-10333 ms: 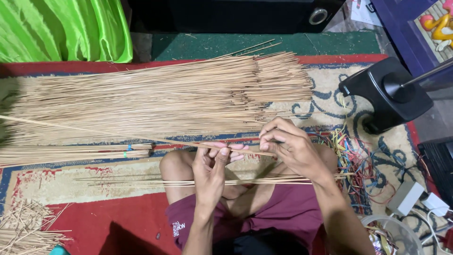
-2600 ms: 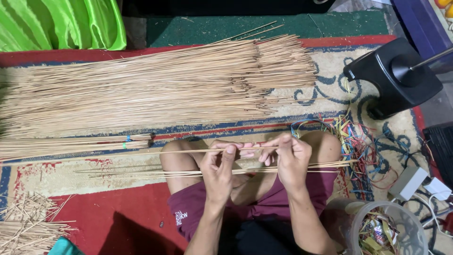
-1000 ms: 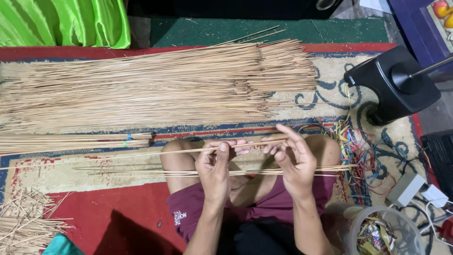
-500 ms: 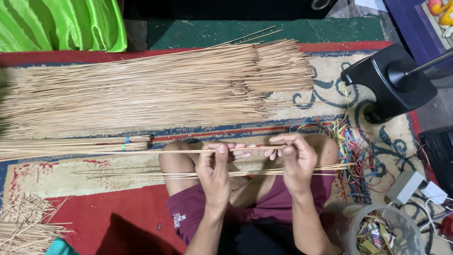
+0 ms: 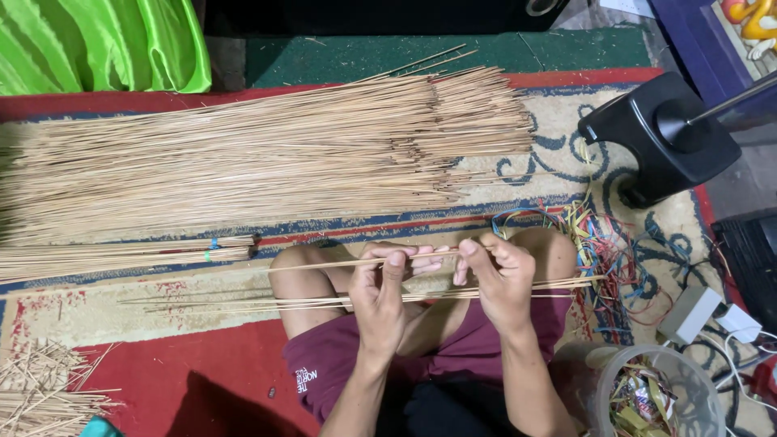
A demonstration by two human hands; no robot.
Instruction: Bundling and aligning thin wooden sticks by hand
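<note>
In the head view, the person sits cross-legged on a patterned rug (image 5: pixel 558 154), and both hands meet above the knees on one thin stick (image 5: pixel 340 263) that runs level from left to right. The left hand (image 5: pixel 380 295) pinches this stick between thumb and fingertips, with the remaining fingers curled in. The right hand (image 5: pixel 498 275) pinches the stick's right end just beside the left hand, its fingers bent and close together. Across the lap, just below the held stick, lies a small row of loose sticks (image 5: pixel 267 303) reaching out past both knees. Above the held stick, well apart from the hands, a large heap of long sticks (image 5: pixel 259 154) covers the rug from the left edge toward the middle. Between that heap and the held stick, to the left, rests a tied stick bundle (image 5: pixel 121 257) with a blue and green band. Short stick offcuts (image 5: pixel 44 392) pile up far below and left of the held stick. To its right spreads a tangle of coloured bands (image 5: pixel 607 251), beyond it a black stand base (image 5: pixel 664 137), and below right a clear plastic container (image 5: pixel 651 392). A green cloth (image 5: pixel 97 44) lies at the upper left.
</note>
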